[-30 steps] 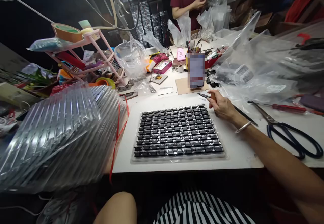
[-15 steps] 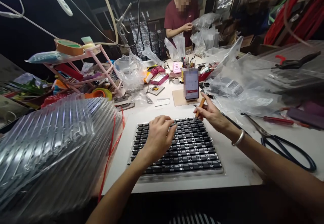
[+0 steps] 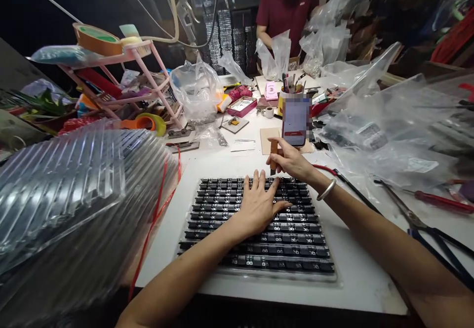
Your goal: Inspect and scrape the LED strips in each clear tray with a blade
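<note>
A clear plastic tray packed with rows of small black electronic parts lies on the white table before me. My left hand rests on the rows near their middle, palm down, with its fingers spread and nothing held. Just beyond the tray's far edge, my right hand grips an orange-brown handled tool. The tool stands nearly upright, its dark tip pointing down close to the far row and near my left fingertips. A silver bangle circles my right wrist.
Stacked clear trays fill the left side, beside red string. A phone stands behind my right hand. Large scissors, a red screwdriver and plastic bags lie at the right. A person is across the table.
My left hand has moved right over the rows and spread its fingers. My right hand has brought the tool leftward and turned it more upright. The camera view has shifted.
</note>
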`<state>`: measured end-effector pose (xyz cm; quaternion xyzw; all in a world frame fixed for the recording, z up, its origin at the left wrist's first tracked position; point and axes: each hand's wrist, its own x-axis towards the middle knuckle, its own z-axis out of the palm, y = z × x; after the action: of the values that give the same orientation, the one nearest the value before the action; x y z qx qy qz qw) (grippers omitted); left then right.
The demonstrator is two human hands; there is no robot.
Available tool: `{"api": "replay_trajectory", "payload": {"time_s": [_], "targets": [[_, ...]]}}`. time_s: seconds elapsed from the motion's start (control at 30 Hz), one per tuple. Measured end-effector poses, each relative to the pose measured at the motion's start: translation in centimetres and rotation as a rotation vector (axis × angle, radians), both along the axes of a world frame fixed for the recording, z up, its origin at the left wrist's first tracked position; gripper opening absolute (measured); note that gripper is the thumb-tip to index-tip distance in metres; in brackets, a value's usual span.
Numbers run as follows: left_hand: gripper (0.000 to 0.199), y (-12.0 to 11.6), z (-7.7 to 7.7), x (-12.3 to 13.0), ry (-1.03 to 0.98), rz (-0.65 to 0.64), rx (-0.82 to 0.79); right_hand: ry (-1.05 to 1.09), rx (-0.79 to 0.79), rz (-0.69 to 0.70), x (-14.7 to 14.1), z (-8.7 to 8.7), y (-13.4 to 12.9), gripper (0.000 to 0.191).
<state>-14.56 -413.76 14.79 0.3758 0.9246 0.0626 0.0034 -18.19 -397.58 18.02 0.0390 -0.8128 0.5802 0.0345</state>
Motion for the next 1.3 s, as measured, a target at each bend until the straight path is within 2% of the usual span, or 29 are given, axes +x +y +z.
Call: {"api": "replay_trajectory", "payload": {"time_s": [0.13, 0.3, 0.83, 1.3], "targets": [[0.076, 0.0, 0.0, -0.1, 0.031, -0.014, -0.012, -0.019, 0.047, -0.024, -0.2, -0.8, 0.2, 0.053], [0.076, 0.1, 0.2, 0.0, 0.043, -0.017, -0.035, -0.043, 0.062, -0.046, -0.1, -0.9, -0.1, 0.053], [0.073, 0.0, 0.2, -0.5, -0.045, -0.026, -0.022, -0.073, -0.019, -0.076, -0.4, -1.6, 0.0, 0.052], [0.071, -0.2, -0.1, -0.7, -0.03, -0.037, 0.004, -0.162, -0.213, -0.03, -0.9, -2.1, 1.0, 0.037]]}}
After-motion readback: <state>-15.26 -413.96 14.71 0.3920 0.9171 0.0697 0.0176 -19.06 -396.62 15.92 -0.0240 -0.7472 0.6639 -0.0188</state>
